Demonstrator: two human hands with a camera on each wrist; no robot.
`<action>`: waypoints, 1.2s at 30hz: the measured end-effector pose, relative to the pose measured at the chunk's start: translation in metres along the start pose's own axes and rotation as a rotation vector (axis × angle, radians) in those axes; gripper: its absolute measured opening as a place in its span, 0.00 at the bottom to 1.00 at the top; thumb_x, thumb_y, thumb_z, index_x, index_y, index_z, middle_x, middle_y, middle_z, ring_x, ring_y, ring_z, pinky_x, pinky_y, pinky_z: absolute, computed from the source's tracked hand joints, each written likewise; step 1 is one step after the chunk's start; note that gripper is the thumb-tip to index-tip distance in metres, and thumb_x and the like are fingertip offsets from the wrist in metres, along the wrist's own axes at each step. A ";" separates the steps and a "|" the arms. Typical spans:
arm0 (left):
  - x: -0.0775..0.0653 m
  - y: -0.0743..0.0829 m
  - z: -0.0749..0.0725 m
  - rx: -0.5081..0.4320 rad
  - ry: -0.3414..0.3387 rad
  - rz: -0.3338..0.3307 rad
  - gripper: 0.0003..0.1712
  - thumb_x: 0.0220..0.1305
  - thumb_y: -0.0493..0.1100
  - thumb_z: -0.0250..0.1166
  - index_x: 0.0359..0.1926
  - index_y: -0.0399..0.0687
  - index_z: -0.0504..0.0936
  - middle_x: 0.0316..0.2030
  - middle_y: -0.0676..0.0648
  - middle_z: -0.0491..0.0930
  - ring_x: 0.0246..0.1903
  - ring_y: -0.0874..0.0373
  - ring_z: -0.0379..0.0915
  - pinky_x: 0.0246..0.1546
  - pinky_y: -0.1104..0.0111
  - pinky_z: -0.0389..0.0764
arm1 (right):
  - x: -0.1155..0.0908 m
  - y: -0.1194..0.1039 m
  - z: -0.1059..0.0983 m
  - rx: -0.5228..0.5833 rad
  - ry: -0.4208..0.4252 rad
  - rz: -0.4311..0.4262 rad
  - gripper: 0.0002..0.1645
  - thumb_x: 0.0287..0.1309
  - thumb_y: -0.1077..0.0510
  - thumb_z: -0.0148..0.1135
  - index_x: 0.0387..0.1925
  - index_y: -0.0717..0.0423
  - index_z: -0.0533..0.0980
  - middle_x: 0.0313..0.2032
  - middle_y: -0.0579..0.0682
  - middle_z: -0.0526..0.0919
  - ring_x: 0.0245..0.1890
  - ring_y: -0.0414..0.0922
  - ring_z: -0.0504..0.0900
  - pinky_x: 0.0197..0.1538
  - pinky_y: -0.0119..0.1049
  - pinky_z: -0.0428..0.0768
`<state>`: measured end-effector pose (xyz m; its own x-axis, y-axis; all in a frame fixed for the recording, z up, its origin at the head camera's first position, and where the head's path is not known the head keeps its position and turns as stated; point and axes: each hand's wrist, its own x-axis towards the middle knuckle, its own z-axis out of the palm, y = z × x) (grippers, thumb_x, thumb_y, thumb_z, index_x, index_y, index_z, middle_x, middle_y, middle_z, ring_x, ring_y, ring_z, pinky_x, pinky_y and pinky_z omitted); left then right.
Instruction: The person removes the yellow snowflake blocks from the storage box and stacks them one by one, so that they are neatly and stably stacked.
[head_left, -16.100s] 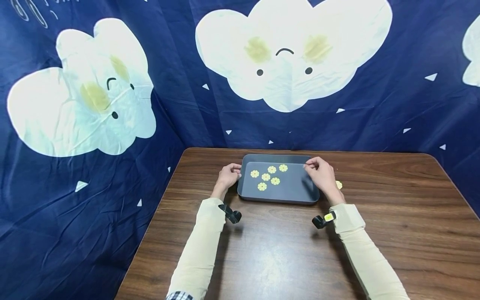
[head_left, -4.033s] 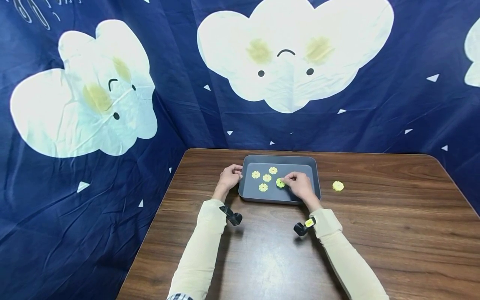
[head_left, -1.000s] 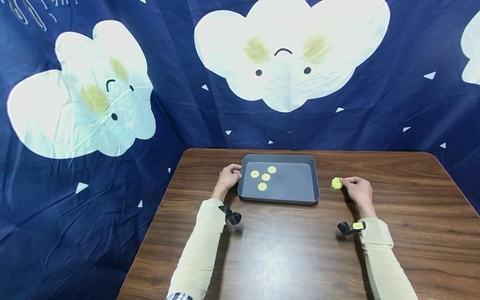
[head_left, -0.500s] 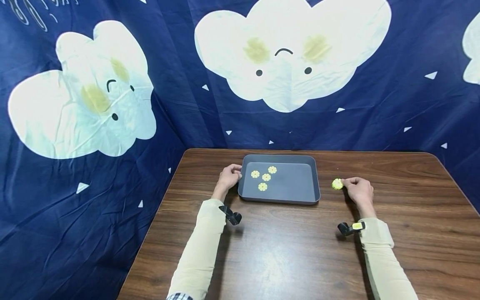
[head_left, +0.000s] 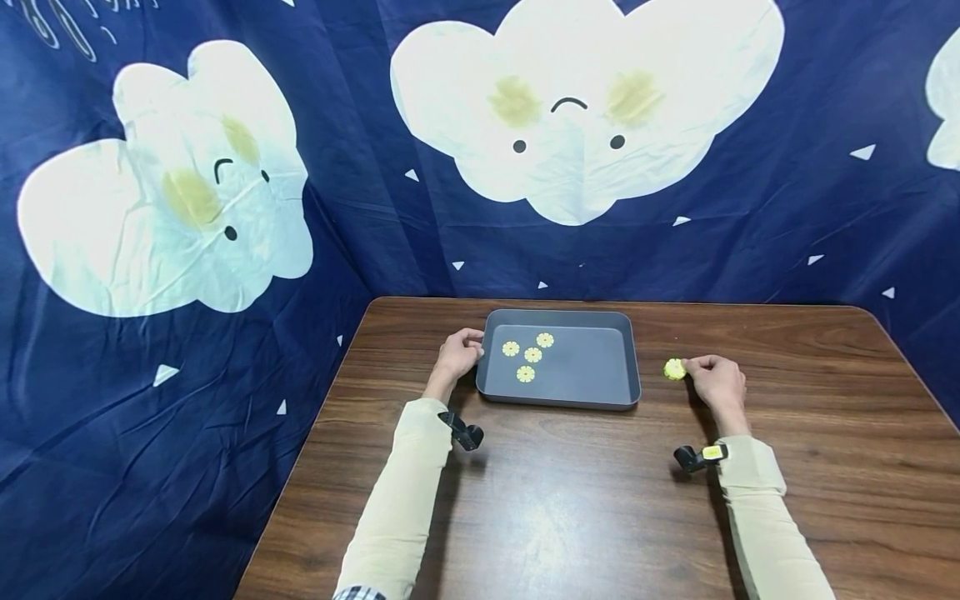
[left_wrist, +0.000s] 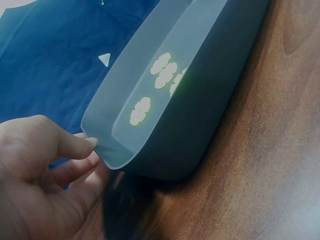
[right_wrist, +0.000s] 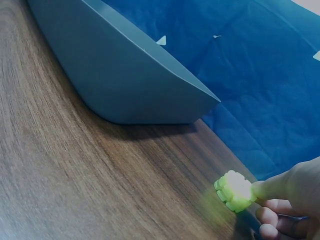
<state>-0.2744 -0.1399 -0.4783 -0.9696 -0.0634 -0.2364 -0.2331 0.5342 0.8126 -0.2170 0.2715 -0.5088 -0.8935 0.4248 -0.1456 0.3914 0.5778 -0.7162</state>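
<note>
A dark grey baking tray (head_left: 592,367) lies on the table with several yellow flower-shaped discs (head_left: 532,355) flat in its left half. My left hand (head_left: 456,354) grips the tray's left end; in the left wrist view the thumb (left_wrist: 85,145) is at the rim and the other fingers are outside the wall. To the right of the tray, my right hand (head_left: 718,385) pinches a small stack of the same yellow discs (head_left: 674,369) by its right edge. The right wrist view shows the stack's layers (right_wrist: 235,191), close over the wooden surface, partly washed out by glare.
The brown wooden table (head_left: 555,500) extends in front of the tray and to the right. Its back edge meets a dark blue curtain (head_left: 420,250) printed with white clouds. Black wrist cameras (head_left: 465,433) sit on both forearms.
Sixteen seconds ago two more discs lay in the tray. The right hand was pinching one there four seconds ago, then moved right to the stack. Over the last second, hands barely moved.
</note>
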 end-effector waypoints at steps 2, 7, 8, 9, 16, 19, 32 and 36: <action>0.000 0.000 0.000 -0.001 0.002 0.000 0.22 0.63 0.33 0.58 0.59 0.47 0.76 0.47 0.43 0.81 0.48 0.50 0.76 0.50 0.61 0.77 | 0.000 0.000 0.001 0.003 0.004 0.000 0.24 0.63 0.46 0.57 0.45 0.63 0.80 0.50 0.64 0.80 0.54 0.64 0.70 0.57 0.54 0.65; 0.000 0.000 0.000 0.001 0.004 -0.001 0.22 0.64 0.34 0.58 0.59 0.48 0.76 0.47 0.44 0.81 0.48 0.51 0.76 0.49 0.62 0.77 | -0.001 0.000 0.001 0.009 0.010 -0.003 0.24 0.63 0.46 0.56 0.46 0.64 0.80 0.50 0.64 0.80 0.55 0.64 0.68 0.58 0.54 0.64; 0.000 0.000 0.000 0.001 0.005 -0.001 0.22 0.64 0.34 0.58 0.59 0.48 0.76 0.47 0.44 0.81 0.48 0.51 0.76 0.49 0.62 0.77 | -0.001 0.000 0.001 0.009 0.014 -0.005 0.24 0.63 0.46 0.56 0.45 0.64 0.80 0.50 0.64 0.80 0.55 0.64 0.69 0.58 0.54 0.65; 0.000 0.000 0.000 0.003 0.006 0.000 0.22 0.63 0.34 0.58 0.59 0.48 0.76 0.46 0.44 0.81 0.48 0.51 0.76 0.49 0.62 0.77 | -0.002 0.000 0.001 0.009 0.015 -0.007 0.24 0.63 0.47 0.56 0.45 0.64 0.80 0.50 0.64 0.80 0.55 0.64 0.69 0.58 0.54 0.65; 0.000 -0.001 0.001 -0.001 0.009 -0.002 0.22 0.63 0.34 0.58 0.58 0.47 0.76 0.45 0.44 0.81 0.47 0.52 0.76 0.48 0.63 0.77 | -0.005 -0.004 -0.005 0.016 0.045 -0.051 0.25 0.63 0.45 0.55 0.45 0.63 0.80 0.50 0.65 0.80 0.55 0.65 0.71 0.57 0.54 0.67; 0.000 -0.001 0.000 0.004 0.012 -0.003 0.22 0.63 0.34 0.58 0.58 0.47 0.76 0.45 0.44 0.81 0.46 0.51 0.76 0.49 0.62 0.77 | -0.006 -0.008 -0.008 0.023 0.053 -0.080 0.26 0.64 0.43 0.54 0.45 0.62 0.80 0.48 0.64 0.81 0.54 0.64 0.73 0.56 0.53 0.68; 0.002 -0.002 0.002 0.002 0.019 -0.004 0.22 0.62 0.33 0.57 0.58 0.47 0.77 0.44 0.44 0.81 0.45 0.51 0.76 0.47 0.63 0.77 | -0.020 -0.048 -0.002 0.059 0.079 -0.219 0.23 0.63 0.44 0.55 0.43 0.60 0.81 0.36 0.59 0.83 0.38 0.54 0.77 0.40 0.39 0.70; 0.002 -0.002 0.002 -0.003 0.019 -0.004 0.22 0.62 0.33 0.57 0.58 0.47 0.76 0.44 0.44 0.81 0.45 0.52 0.76 0.46 0.64 0.77 | -0.025 -0.060 0.010 0.063 0.065 -0.273 0.20 0.63 0.47 0.56 0.41 0.59 0.81 0.34 0.58 0.83 0.35 0.51 0.76 0.40 0.38 0.69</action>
<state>-0.2761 -0.1397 -0.4810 -0.9698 -0.0820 -0.2298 -0.2376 0.5313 0.8132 -0.2204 0.2198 -0.4691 -0.9472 0.3045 0.1006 0.1223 0.6329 -0.7645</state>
